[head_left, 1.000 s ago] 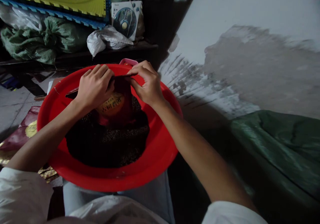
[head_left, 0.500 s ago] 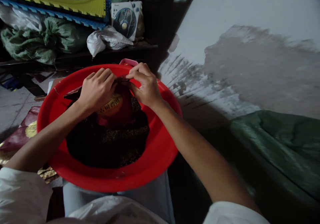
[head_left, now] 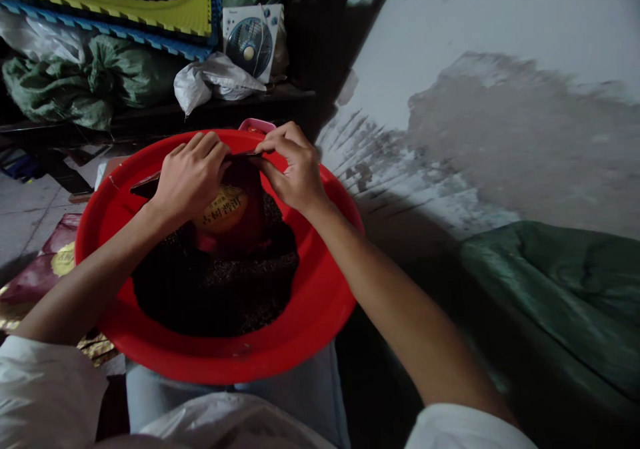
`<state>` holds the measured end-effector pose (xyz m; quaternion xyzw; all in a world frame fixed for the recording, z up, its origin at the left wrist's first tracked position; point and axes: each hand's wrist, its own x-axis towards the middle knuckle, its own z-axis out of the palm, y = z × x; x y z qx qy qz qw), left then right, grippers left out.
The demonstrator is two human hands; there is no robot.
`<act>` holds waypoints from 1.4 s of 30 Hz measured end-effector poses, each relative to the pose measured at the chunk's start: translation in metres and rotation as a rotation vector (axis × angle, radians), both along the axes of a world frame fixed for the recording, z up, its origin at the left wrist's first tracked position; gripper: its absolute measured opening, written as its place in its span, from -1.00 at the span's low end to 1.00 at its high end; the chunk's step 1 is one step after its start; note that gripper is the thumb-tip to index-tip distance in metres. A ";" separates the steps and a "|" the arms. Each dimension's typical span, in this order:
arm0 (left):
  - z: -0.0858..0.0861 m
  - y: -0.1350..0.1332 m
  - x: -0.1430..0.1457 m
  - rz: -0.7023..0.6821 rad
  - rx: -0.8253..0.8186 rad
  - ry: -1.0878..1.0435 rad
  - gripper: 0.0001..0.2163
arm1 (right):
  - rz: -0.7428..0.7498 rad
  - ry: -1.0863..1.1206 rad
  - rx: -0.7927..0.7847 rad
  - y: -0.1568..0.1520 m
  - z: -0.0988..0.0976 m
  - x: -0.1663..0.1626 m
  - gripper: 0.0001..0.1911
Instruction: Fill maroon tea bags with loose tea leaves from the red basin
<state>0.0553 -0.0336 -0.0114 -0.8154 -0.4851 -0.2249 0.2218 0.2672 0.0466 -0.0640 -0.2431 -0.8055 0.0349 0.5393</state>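
Note:
A dark red pouch [head_left: 253,199] with a yellow oval label stands upright in a big red plastic basin [head_left: 330,302]. Its lower part rests on dark loose tea leaves [head_left: 215,302] heaped in the basin. My left hand [head_left: 193,172] is closed on the left part of the pouch's top edge, its fingertips hidden behind the back of the hand. With thumb and fingers, my right hand [head_left: 293,165] pinches the right end of that same edge. Left of my left hand a dark, shiny flap or packet corner [head_left: 145,185] juts out; whether it belongs to the pouch I cannot tell.
A similar pouch [head_left: 47,262] lies left of the basin. Behind, a dark bench [head_left: 150,117] bears green sacks [head_left: 60,85], yellow and blue foam mats [head_left: 150,12], a white bag [head_left: 215,79] and a box fan [head_left: 253,42]. A green sack [head_left: 565,289] lies at right, below the peeling wall [head_left: 500,115].
My right hand has shifted slightly right and up along the pouch's top edge, and my left hand slightly left. More of that edge shows between them, straighter. Both hands keep their hold.

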 end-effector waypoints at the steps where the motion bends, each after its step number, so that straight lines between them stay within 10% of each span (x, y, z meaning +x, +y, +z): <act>1: -0.001 0.000 0.000 0.005 0.005 0.003 -0.77 | 0.002 0.000 0.004 0.000 0.000 0.000 -0.63; 22: 0.002 0.024 -0.039 0.119 0.018 -0.188 -0.73 | -0.229 0.185 -0.035 0.051 -0.041 0.019 -0.58; 32: -0.015 0.055 -0.078 -0.302 -0.667 -0.679 -0.42 | -0.258 0.250 -0.129 0.074 -0.066 0.023 -0.57; 42: -0.040 0.065 -0.075 -0.441 -0.813 -0.525 -0.33 | -0.259 0.282 -0.193 0.074 -0.066 0.019 -0.61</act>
